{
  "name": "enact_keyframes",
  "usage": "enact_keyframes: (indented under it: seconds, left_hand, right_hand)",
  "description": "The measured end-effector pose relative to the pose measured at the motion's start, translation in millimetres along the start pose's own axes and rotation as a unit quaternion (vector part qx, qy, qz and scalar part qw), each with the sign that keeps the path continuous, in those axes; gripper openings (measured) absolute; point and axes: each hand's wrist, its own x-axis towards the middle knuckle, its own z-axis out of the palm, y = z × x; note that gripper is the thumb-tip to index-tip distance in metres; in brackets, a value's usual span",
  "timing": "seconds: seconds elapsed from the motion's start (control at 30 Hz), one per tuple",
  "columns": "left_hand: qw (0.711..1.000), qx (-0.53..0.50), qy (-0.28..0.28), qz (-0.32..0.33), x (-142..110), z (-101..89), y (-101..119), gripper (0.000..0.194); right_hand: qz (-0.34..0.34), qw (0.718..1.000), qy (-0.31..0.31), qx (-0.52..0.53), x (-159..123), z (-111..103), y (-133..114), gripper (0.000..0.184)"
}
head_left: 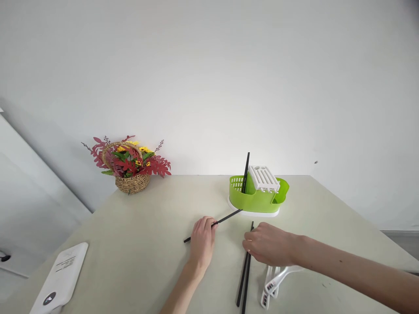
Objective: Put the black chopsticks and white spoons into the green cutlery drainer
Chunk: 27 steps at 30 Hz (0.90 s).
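My left hand (202, 242) is closed around a thin black chopstick (229, 216), which slants up to the right toward the base of a green utensil holder (252, 203). Fingers pinched, my right hand (270, 242) grips the upper part of black chopsticks (245, 279) that point toward me; its fingertips are partly hidden. Below the right wrist lie several white plastic utensils (273, 283) with labels on their handles, their far ends hidden by the arm. Black chopsticks (246, 170) stand upright in the left compartment of the holder, beside its white slotted top (263, 179).
A wicker basket (132, 183) of red leaves and yellow flowers stands at the back left of the table (131, 244). A white cutting board (63, 274) lies near the left edge. The wall (209, 87) rises directly behind the table.
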Motion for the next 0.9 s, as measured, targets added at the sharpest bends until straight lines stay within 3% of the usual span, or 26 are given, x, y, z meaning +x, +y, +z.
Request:
enact_keyframes:
  seconds: [0.1,0.27,0.37,0.5,0.6,0.7,0.8,0.9]
  left_hand:
    - [0.978,-0.196,-0.003,-0.074,10,-13.0,9,0.022]
    - [0.878,-0.44,0.084,-0.169,23,-27.1,13,0.035]
    - [0.846,-0.499,0.042,-0.185,21,-22.5,16,0.041]
    - [0.827,-0.531,-0.073,-0.17,14,-13.5,30,0.041]
    - [0.837,-0.508,-0.138,-0.146,7,-13.4,44,0.043]
    - [0.892,-0.4,-0.184,-0.103,0,-16.0,54,0.042]
    - [0.929,-0.303,-0.2,-0.066,-7,-15.2,58,0.044]
    - [0.935,-0.289,-0.197,-0.06,-11,-11.2,57,0.046]
  right_hand:
    - [0.025,0.999,0.027,0.015,-2,0,1,0.018]
    - [0.079,0.983,0.1,0.132,-4,-7,0,0.02]
    - [0.134,0.943,0.16,0.258,4,-17,-4,0.019]
    - [0.206,0.856,0.22,0.42,18,-28,-4,0.034]
    - [0.208,0.822,0.248,0.468,25,-34,0,0.047]
    - [0.191,0.809,0.253,0.496,25,-39,2,0.041]
    - [0.174,0.813,0.254,0.494,23,-50,-2,0.032]
    - [0.146,0.831,0.25,0.475,19,-62,-8,0.036]
